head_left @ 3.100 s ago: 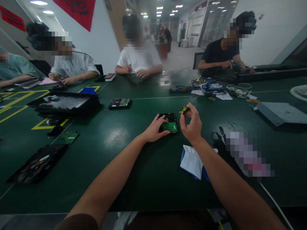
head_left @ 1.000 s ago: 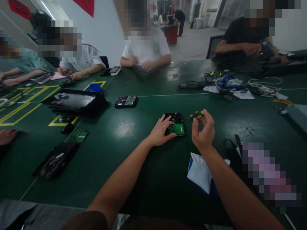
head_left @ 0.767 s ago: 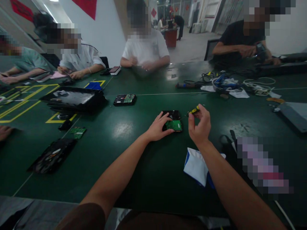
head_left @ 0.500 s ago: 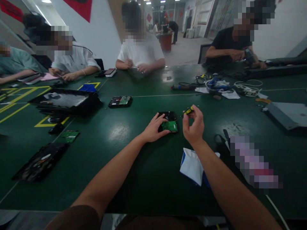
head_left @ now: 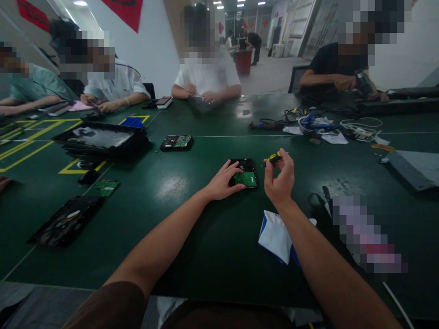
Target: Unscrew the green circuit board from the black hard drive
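A hard drive with a green circuit board lies on the green table in front of me. My left hand grips its left side, thumb at the near edge and fingers over the far part. Just right of the drive, my right hand pinches a yellow and black screwdriver between thumb and fingers. The screwdriver is held above the table and points left toward the drive, apart from it. Below my right wrist lies a folded white and blue cloth-like item, partly hidden by my forearm.
Another hard drive lies farther back left. On the left are a black tray, a loose circuit board and a dark opened casing. Cables and a grey metal box lie right. Several people sit across the table.
The view has turned slightly left, so everything appears shifted right. Part of another person's hand now shows at the left edge. Both my hands keep their holds.
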Demonstrator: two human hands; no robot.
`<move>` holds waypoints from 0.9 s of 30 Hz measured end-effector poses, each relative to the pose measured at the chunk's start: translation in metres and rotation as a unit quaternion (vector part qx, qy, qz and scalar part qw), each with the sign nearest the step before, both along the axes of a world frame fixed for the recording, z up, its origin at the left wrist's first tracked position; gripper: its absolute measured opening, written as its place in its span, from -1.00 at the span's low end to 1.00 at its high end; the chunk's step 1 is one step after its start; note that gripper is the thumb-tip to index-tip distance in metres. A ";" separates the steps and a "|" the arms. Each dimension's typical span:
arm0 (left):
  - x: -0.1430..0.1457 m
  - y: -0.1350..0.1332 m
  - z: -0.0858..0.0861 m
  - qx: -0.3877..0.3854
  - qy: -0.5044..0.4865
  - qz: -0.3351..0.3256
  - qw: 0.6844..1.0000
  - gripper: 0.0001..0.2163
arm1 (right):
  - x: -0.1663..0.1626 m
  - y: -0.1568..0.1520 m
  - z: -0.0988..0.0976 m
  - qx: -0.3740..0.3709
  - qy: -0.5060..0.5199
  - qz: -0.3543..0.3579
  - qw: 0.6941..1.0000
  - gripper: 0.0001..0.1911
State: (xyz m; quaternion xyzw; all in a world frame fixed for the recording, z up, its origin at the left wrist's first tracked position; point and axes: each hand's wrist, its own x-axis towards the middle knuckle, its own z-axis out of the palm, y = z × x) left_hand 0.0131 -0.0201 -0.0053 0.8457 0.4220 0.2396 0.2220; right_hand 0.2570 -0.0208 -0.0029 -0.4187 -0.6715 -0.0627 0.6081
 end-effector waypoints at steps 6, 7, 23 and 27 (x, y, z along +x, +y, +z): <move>0.000 0.000 -0.001 0.005 -0.004 0.001 1.000 -0.40 | 0.000 -0.002 0.000 -0.012 0.003 0.001 1.000 -0.38; 0.000 0.000 -0.001 0.004 -0.002 0.001 1.000 -0.40 | 0.001 -0.002 0.001 -0.015 0.002 0.002 1.000 -0.39; 0.001 -0.002 0.002 -0.005 -0.001 0.001 1.000 -0.41 | 0.002 -0.001 -0.001 -0.033 -0.009 0.019 0.999 -0.37; 0.000 -0.002 0.002 -0.008 -0.004 0.004 1.000 -0.41 | 0.002 -0.003 0.000 -0.036 -0.004 0.022 0.999 -0.38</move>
